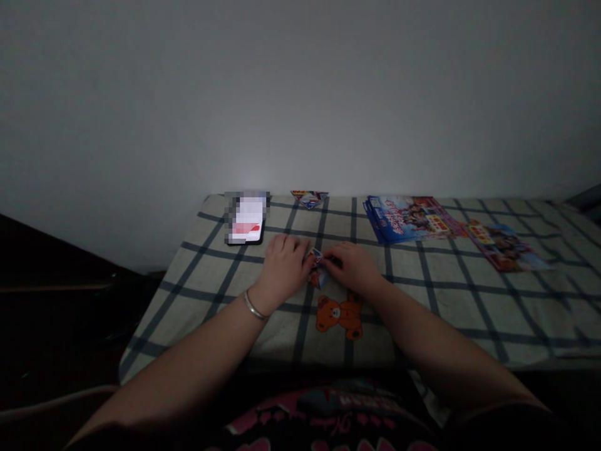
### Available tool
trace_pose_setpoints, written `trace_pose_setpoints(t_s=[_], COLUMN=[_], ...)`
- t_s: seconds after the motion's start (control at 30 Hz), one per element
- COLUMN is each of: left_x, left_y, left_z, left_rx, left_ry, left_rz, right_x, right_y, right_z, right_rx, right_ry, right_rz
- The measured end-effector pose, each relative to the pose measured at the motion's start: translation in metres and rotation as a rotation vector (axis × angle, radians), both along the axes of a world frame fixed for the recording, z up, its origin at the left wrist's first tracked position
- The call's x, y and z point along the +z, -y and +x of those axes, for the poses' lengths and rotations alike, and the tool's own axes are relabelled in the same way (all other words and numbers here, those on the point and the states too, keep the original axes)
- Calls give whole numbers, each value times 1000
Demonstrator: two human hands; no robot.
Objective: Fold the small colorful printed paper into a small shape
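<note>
Both my hands rest on a checked cloth point(422, 294) and meet over a small folded piece of coloured printed paper point(317, 268). My left hand point(283, 266), with a silver bangle at the wrist, curls its fingers against the paper's left side. My right hand point(353, 266) pinches the paper's right side with its fingertips. The paper is blue, red and white and is partly hidden by my fingers. An orange teddy bear print point(340, 315) lies on the cloth just in front of my hands.
A lit phone point(246, 219) lies at the back left. A small folded paper piece point(309, 198) sits by the white wall. Two coloured printed sheets lie at the back right, a stack point(408, 218) and a single one point(504, 245). The room is dark at left.
</note>
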State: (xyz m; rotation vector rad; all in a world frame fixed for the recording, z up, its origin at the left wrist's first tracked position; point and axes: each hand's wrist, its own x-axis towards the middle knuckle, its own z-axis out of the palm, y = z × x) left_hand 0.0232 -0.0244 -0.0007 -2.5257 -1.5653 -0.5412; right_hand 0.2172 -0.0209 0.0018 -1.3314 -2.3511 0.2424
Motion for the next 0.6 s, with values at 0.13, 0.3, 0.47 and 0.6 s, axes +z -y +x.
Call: trace_pose_setpoints(t_s=[0.13,0.3,0.47,0.6], left_x=[-8,-14,-14,-14], left_y=[-4,-11,-14,-14], left_z=[-3,-5,-5,-4], left_rx=[-43,-100,-132,-153], left_ry=[70,101,114,107], left_rz=[17,-25,-62,-61], right_x=[-1,-1,-1,-3], right_y=[-1,-1,-1,-1], right_z=[0,-1,-2,-3], right_rx=[-4,-8,-16,2], right_ry=[-17,-9,0,1], right_rz=[-17,-20,-5,9])
